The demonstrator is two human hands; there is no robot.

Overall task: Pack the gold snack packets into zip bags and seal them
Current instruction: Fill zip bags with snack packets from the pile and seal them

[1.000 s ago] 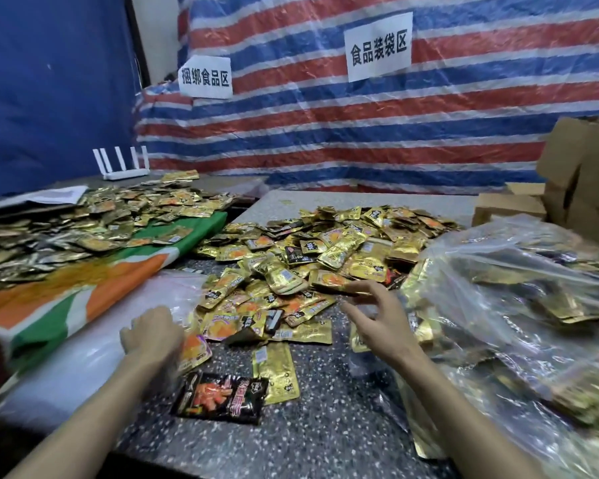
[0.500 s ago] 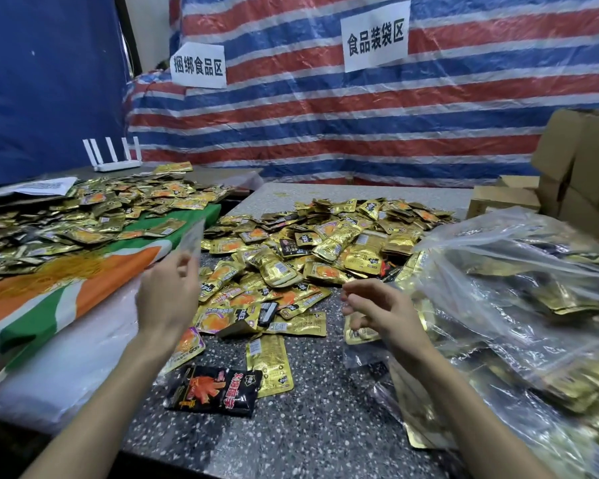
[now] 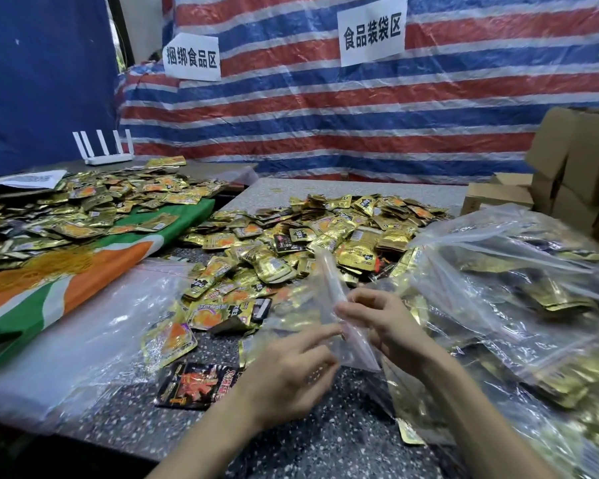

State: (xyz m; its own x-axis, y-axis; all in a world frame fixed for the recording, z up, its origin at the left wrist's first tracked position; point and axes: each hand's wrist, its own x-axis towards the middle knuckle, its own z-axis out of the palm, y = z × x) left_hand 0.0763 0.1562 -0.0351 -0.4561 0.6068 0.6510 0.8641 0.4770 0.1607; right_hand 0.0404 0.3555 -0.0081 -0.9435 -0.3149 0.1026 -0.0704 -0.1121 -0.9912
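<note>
A clear zip bag (image 3: 329,299) hangs between my two hands above the speckled table (image 3: 325,440). My left hand (image 3: 287,371) pinches its lower part from the left. My right hand (image 3: 384,323) pinches its edge from the right, fingers curled. The bag looks empty. A heap of gold snack packets (image 3: 325,236) lies just behind my hands. One black and red packet (image 3: 198,382) lies near the front, left of my left wrist.
Filled clear bags of gold packets (image 3: 519,299) pile up on the right. A flat stack of empty zip bags (image 3: 83,340) lies at the left, beside an orange-green cloth (image 3: 66,281) bearing more packets. Cardboard boxes (image 3: 574,160) stand at the far right, a white router (image 3: 106,146) at the back left.
My left hand has lifted a clear bag from the left stack and carried it to the middle. My right hand came in and took hold of the bag's edge.
</note>
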